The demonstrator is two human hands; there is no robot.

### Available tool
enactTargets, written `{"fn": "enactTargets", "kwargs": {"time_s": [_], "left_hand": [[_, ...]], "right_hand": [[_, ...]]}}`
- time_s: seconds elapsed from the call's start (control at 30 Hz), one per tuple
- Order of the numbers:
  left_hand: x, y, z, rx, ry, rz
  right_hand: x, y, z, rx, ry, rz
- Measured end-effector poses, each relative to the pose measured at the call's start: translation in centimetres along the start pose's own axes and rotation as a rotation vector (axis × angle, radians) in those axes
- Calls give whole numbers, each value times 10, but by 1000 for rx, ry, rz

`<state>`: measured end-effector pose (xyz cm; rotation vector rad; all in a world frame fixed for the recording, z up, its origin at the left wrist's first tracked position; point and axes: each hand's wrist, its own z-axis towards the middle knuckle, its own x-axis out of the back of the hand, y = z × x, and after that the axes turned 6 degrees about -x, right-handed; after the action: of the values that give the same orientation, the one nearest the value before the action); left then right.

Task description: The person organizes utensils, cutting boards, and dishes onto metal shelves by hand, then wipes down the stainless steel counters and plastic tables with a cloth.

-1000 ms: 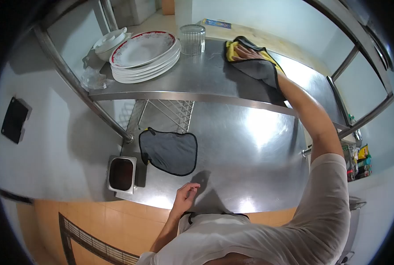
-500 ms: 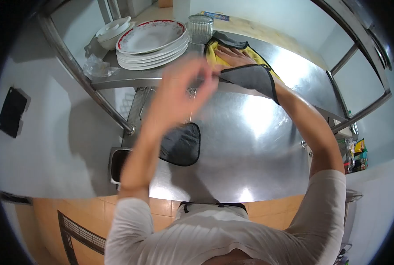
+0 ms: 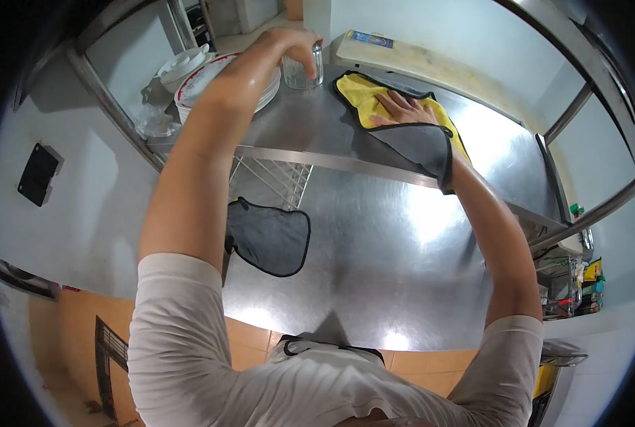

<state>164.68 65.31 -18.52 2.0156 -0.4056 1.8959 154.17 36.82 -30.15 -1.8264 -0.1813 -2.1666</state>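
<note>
My left hand (image 3: 295, 43) reaches over the plates to a clear ribbed glass (image 3: 300, 73) on the steel shelf. Its thumb comes down the near side of the glass and its other fingers are mostly hidden, closed around the upper part. My right hand (image 3: 403, 109) lies flat with fingers spread on a yellow and grey cloth (image 3: 364, 99) with black edging. One grey flap of that cloth folds back over my wrist and hangs past the shelf's front edge.
Stacked plates (image 3: 195, 82) with a red rim and white bowls (image 3: 182, 62) stand at the shelf's left, beside a crumpled plastic bag (image 3: 157, 122). A dark grey cloth (image 3: 271, 238) lies on the lower steel counter (image 3: 374, 285), near a wire rack (image 3: 278, 178). Metal posts frame both sides.
My left hand has moved up and away from me, from in front of the shelf to the glass, and closed on it. My right hand stays flat on the cloth. The view has shifted slightly.
</note>
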Motion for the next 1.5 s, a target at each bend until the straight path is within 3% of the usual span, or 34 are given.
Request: {"fn": "enactTargets", "kwargs": {"time_s": [0.13, 0.23, 0.27, 0.47, 0.67, 0.77, 0.87, 0.97, 1.1, 1.17, 1.23, 1.33, 1.43, 1.5], "left_hand": [[16, 20, -7, -94, 91, -112], [19, 43, -3, -290, 103, -179], [9, 60, -6, -258, 162, -130], [-17, 108, 7, -436, 72, -102], [-21, 129, -6, -364, 54, 114], [-7, 128, -14, -267, -57, -15], [-19, 61, 21, -410, 201, 169], [8, 46, -26, -192, 336, -281], [28, 54, -102, -147, 574, -380], [35, 30, -120, -132, 692, -140], [33, 10, -131, -127, 773, -273], [27, 13, -161, -77, 741, -587], [21, 6, -170, -52, 719, -520], [19, -9, -156, -179, 808, -378]], "right_hand": [[-1, -30, -12, 8, 39, -121], [-8, -15, -18, 73, 110, -38], [-3, -4, -22, 111, 134, 92], [7, 18, -42, 135, 188, -82], [4, 14, -36, 74, 144, -67], [6, 13, -33, 59, 127, -41], [14, 5, -29, 0, 68, -30], [10, 2, -2, -89, 1, -49], [14, -32, 38, -144, -100, -50], [7, -58, 68, -102, -111, -47], [-4, -84, 101, -38, -123, -38], [-19, -114, 142, 64, -125, -24], [-33, -124, 149, 201, -114, -26], [-37, -122, 135, 306, -98, -36]]}}
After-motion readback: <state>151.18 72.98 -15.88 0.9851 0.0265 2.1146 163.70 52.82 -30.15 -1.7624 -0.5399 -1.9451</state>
